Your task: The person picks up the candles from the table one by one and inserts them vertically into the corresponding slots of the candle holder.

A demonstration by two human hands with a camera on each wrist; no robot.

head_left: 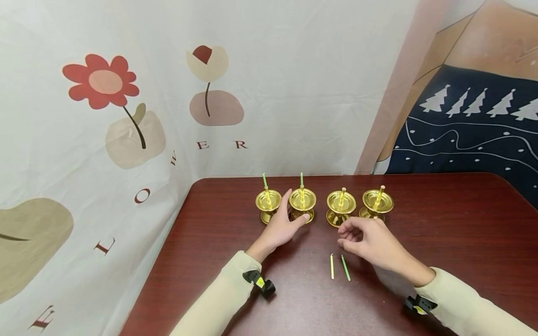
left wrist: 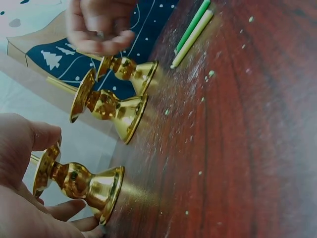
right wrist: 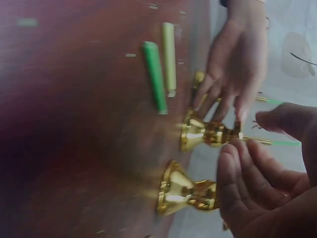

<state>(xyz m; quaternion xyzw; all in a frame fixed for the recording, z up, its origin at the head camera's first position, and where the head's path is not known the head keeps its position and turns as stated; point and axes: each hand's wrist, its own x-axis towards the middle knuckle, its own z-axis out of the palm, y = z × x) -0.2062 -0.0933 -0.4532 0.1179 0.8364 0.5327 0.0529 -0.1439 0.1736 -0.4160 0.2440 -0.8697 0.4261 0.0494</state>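
My left hand (head_left: 279,231) spreads its thumb and fingers around the second brass candle holder (head_left: 302,199) from the left, fingertips close to its base in the left wrist view. A thin green candle (head_left: 301,180) stands upright in that holder. The leftmost candle holder (head_left: 268,200) carries another green candle (head_left: 265,181). My right hand (head_left: 374,240) hovers in front of the third candle holder (head_left: 341,203), fingers loosely bent and thumb apart, with nothing between them. Below it a yellow candle (head_left: 332,267) and a green candle (head_left: 346,268) lie side by side on the table.
The rightmost candle holder (head_left: 378,201), like the third, has a bare tube. Small pale crumbs (left wrist: 212,73) dot the dark red wooden table (head_left: 201,261). A white flower-print cloth (head_left: 294,93) hangs behind, with a navy tree-print cloth (head_left: 470,140) at right.
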